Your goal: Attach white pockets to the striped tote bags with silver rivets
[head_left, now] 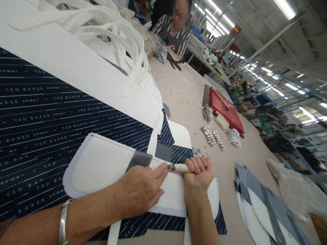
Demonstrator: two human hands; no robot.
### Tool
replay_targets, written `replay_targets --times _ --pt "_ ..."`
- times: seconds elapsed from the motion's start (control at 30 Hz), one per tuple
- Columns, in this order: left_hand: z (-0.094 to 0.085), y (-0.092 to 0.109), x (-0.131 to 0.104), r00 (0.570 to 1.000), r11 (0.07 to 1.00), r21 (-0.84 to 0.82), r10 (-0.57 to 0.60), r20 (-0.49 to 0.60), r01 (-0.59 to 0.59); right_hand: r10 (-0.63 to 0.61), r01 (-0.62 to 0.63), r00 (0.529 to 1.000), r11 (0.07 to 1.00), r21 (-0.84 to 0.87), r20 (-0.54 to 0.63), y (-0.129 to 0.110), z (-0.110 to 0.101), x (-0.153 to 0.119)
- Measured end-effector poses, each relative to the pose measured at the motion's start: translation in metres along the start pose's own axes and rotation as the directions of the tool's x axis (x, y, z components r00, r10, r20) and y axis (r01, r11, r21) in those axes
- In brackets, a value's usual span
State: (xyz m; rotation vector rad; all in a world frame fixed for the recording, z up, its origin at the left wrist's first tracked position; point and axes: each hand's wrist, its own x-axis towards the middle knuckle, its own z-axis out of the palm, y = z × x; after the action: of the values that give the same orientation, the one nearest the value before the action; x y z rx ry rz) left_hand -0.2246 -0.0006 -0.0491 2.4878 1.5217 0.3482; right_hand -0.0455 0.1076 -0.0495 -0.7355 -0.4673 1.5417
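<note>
A long white panel (102,163) with rounded ends and a pale lilac edge lies on dark navy fabric (46,112) printed with white lettering. Its middle part is crossed by a grey strip (140,159). My left hand (140,190) lies on the panel, fingers stretched toward the metal tip of a white-handled tool (181,167). Wrapped round that handle, my right hand (200,172) holds the tool near the panel's upper edge. White straps (152,143) pass above and below the panel.
Coiled white straps (135,47) lie on white sheets at the upper left. Beyond are a red board (226,109), twisted cord bundles (218,139) and a person (172,32) across the table (178,88). Grey and white pieces (268,207) lie at right beside plastic wrap (296,187).
</note>
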Motion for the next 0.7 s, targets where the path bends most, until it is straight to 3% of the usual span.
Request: replay_targets --times 0.13,0.33,0.53,0.7 --pt "-0.001 0.0 -0.001 1.0 1.0 -0.023 0.0 0.007 0.0 -0.052 0.053 0.998 0.998 -0.024 0.037 0.001 0.014 -0.008" --pt "-0.001 0.0 -0.001 1.0 1.0 -0.028 0.005 -0.02 -0.005 -0.115 0.19 0.933 0.962 -0.195 0.341 0.003 0.042 -0.028" --pt "0.0 -0.001 -0.002 0.999 1.0 0.003 0.016 -0.031 -0.016 -0.117 0.169 0.956 0.969 -0.179 0.27 -0.002 0.034 -0.026" --pt "-0.001 0.0 -0.002 0.999 1.0 0.01 0.02 -0.04 -0.019 -0.124 0.205 0.934 0.955 -0.217 0.336 -0.001 0.033 -0.027"
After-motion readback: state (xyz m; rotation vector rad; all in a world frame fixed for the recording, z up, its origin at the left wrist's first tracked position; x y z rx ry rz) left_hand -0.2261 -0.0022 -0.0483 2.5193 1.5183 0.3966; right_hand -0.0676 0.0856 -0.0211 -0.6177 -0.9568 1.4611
